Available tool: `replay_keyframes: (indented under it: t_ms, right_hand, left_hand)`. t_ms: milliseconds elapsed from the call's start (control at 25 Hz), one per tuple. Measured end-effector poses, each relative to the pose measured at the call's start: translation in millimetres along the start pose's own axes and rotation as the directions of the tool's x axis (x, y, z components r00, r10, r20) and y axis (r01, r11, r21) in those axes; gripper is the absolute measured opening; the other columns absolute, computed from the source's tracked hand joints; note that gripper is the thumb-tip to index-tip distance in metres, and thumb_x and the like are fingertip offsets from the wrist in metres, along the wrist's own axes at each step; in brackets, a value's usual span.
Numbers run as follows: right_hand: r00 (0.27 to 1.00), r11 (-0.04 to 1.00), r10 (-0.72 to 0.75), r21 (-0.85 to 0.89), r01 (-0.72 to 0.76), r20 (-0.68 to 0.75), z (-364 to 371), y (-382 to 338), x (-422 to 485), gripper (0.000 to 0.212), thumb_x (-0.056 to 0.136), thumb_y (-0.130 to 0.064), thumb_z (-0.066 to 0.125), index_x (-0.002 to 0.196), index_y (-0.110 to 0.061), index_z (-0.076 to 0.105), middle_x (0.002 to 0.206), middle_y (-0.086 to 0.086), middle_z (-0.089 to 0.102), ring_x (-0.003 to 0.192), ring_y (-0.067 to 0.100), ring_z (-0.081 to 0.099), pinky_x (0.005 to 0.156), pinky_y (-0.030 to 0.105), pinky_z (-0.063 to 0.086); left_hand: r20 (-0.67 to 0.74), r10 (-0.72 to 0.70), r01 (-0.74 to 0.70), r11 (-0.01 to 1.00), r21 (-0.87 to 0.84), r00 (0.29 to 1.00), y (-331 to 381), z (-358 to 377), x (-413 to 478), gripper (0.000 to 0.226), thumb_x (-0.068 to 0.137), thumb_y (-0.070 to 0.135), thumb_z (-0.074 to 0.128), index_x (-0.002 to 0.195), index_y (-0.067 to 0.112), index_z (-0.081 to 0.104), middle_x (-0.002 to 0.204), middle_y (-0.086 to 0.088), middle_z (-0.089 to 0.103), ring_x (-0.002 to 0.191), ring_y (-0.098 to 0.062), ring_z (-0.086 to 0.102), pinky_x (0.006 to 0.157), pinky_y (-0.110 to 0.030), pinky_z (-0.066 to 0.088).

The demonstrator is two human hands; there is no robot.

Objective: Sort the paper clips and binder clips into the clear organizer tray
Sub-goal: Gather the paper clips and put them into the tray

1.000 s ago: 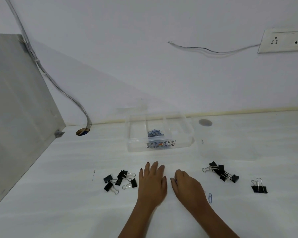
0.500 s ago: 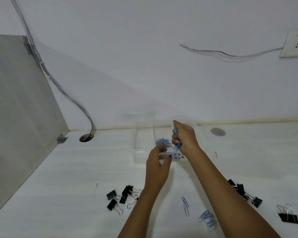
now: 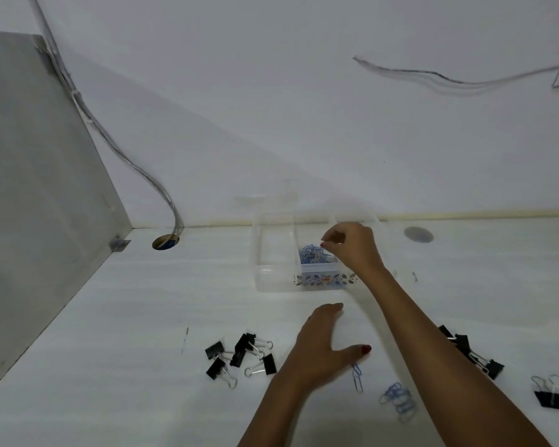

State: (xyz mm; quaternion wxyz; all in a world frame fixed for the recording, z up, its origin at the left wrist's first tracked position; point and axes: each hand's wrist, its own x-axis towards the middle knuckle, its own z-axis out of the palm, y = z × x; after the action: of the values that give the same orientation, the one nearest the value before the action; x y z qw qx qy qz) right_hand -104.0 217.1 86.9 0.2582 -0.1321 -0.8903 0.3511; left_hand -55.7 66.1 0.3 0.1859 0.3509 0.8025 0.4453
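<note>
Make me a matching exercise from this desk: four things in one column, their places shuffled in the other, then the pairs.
Things
1. right hand
2. left hand
3. blue paper clips in the clear organizer tray
4. lone binder clip

Places
A. middle compartment
B. far right on the desk
C. over the tray
D. low over the desk, near a loose paper clip

Pairs: 1-C, 2-D, 3-A, 4-B

Surface: white table (image 3: 142, 317); round cable hole (image 3: 166, 242) at back left
Back centre: clear organizer tray (image 3: 273, 279)
Front left: cluster of black binder clips (image 3: 239, 358)
Front centre: blue paper clips (image 3: 397, 398)
Front right: more binder clips (image 3: 554, 396)
</note>
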Motion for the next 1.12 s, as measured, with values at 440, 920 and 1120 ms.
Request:
replay_keyframes:
  t_ms: [440, 920, 1120]
  right_hand:
    - [0.906, 0.904, 0.329, 0.365, -0.222, -0.265, -55, 59, -202, 0.025, 0.078, 0.002, 0.065, 0.076, -0.023, 0.064, 0.074, -0.008, 0.068, 0.072, -0.003, 0.062, 0.062, 0.006, 0.048]
    - [0.882, 0.913, 0.339, 0.343, -0.223, -0.329, -57, 83, -203, 0.012, 0.078, -0.003, 0.065, 0.077, -0.015, 0.067, 0.070, -0.001, 0.066, 0.062, 0.006, 0.055, 0.055, 0.008, 0.043]
    - [0.893, 0.921, 0.326, 0.317, -0.227, -0.310, -52, 80, -203, 0.017, 0.077, -0.001, 0.065, 0.076, -0.018, 0.065, 0.066, -0.004, 0.063, 0.060, 0.002, 0.055, 0.054, 0.006, 0.042]
  left_hand:
    - [0.219, 0.198, -0.276, 0.862, 0.425, 0.955, 43, 83, -29, 0.094, 0.071, 0.076, 0.018, 0.143, 0.015, 0.025, 0.153, -0.009, 0.027, 0.142, -0.027, 0.019, 0.117, -0.043, 0.016]
    - [-0.251, 0.485, -0.424, 0.868, 0.260, 0.838, 15, 43, -46, 0.034, 0.078, 0.027, 0.059, 0.112, 0.021, 0.058, 0.118, 0.002, 0.062, 0.121, -0.007, 0.047, 0.101, -0.020, 0.039]
    - [-0.126, 0.075, -0.011, 0.894, 0.449, 0.989, 24, 59, -62, 0.117, 0.056, 0.087, 0.003, 0.142, 0.012, 0.027, 0.154, -0.004, 0.025, 0.143, -0.019, 0.018, 0.117, -0.032, 0.016]
